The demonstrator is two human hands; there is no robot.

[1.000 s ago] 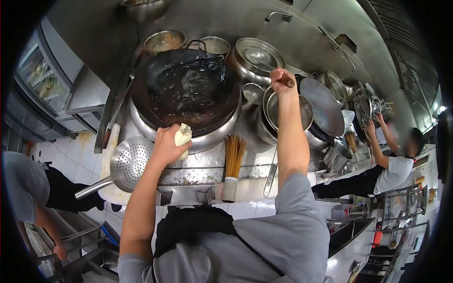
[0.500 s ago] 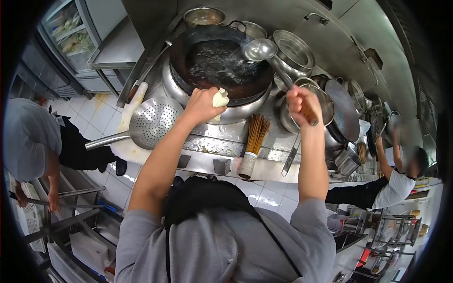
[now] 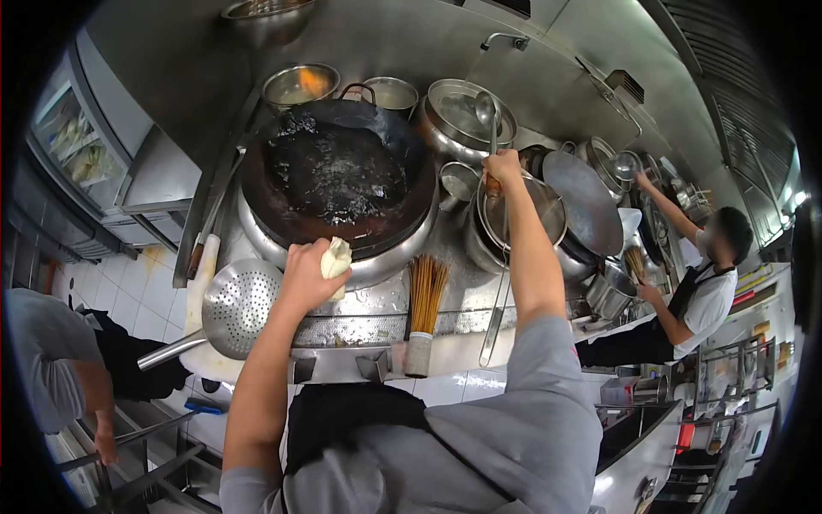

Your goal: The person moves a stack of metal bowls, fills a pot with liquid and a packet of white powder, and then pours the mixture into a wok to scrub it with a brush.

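Left hand is closed around a folded cloth and pressed on the near rim of the wok. The wok sits on its burner straight ahead of that hand. Right hand is fisted on the handle of the ladle. The ladle's long axis runs nearly straight away from the person, with its bowl over the steel basin just right of the wok. The wok lies left of the ladle, and the left hand is the nearer one, touching it through the cloth. A bamboo brush lies on the worktop between the arms.
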